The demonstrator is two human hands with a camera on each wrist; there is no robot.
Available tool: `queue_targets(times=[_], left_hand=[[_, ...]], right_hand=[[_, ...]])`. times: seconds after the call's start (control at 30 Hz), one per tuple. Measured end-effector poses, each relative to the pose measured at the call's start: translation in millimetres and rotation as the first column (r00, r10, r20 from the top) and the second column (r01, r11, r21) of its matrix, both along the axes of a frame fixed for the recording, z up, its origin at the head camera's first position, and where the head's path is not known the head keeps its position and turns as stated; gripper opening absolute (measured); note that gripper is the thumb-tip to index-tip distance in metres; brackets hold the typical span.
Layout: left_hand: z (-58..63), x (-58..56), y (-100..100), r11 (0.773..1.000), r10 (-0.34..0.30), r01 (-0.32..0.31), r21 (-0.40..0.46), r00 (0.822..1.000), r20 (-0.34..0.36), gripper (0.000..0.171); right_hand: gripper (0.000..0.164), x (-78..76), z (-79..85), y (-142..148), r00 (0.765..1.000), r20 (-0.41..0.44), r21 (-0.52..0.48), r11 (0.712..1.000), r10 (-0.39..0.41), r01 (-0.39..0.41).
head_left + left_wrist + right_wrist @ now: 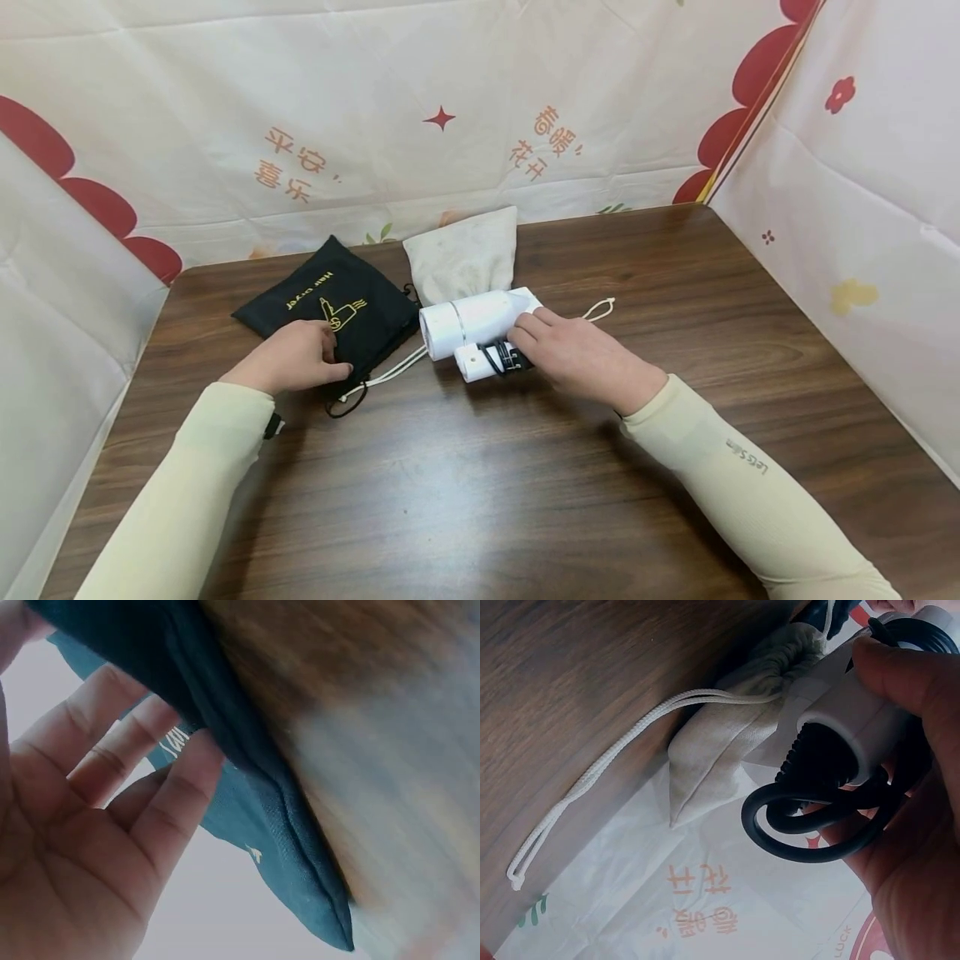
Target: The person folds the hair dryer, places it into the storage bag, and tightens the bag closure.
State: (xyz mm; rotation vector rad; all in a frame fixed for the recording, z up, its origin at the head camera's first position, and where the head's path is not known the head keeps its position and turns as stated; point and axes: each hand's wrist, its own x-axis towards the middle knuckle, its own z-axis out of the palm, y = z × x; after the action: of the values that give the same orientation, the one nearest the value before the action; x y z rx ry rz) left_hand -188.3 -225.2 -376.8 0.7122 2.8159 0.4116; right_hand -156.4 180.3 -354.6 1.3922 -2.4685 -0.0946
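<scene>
A white hair dryer (476,321) with its handle folded alongside lies near the middle of the table. My right hand (562,350) grips it at the handle side, thumb over the handle in the right wrist view. Its black cord (817,832) is looped by the handle's end. To the left lies a flat black drawstring pouch (375,300) printed "Hair Dryer" in yellow. My left hand (300,354) holds the pouch's near edge; in the left wrist view some fingertips (196,754) show against the fabric and others are hidden by it.
Behind the dryer sits an off-white cloth drawstring bag (465,254), its cords (615,754) spread to both sides. A black cord loop (347,400) lies at the pouch's corner. The wooden table (450,500) meets printed curtains (375,125) at the back and sides.
</scene>
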Motion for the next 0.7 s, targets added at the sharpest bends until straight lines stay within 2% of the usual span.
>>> queue_targets(times=[0.2, 0.33, 0.47, 0.53, 0.7], left_hand=[[0.0, -0.2, 2.1, 1.0, -0.001, 0.0, 0.03, 0.999, 0.035, 0.033], [-2.6, -0.9, 2.1, 0.999, -0.026, 0.025, 0.032, 0.999, 0.024, 0.031], [-3.2, -1.7, 5.2, 0.998, -0.048, 0.048, 0.041, 0.999, -0.017, 0.024], [-2.7, -0.7, 8.7, 0.998, -0.039, 0.041, 0.047, 0.998, -0.047, 0.023], [0.2, 6.3, 24.2, 0.998, -0.029, 0.036, 0.05, 0.99, -0.137, 0.031]], right_hand=[[0.025, 0.2, 1.0, 0.0, 1.0, 0.005, -0.009, 1.0, -0.009, 0.009], [0.027, 0.0, 0.5, 0.0, 1.0, 0.015, -0.008, 1.0, -0.009, 0.01], [0.028, -0.2, 0.7, 0.0, 1.0, 0.019, -0.008, 1.0, -0.011, 0.011], [0.027, -0.1, 1.2, 0.2, 1.0, 0.018, -0.008, 1.0, -0.011, 0.011], [0.027, 0.4, 1.8, 0.7, 1.0, 0.016, -0.006, 1.0, -0.01, 0.01]])
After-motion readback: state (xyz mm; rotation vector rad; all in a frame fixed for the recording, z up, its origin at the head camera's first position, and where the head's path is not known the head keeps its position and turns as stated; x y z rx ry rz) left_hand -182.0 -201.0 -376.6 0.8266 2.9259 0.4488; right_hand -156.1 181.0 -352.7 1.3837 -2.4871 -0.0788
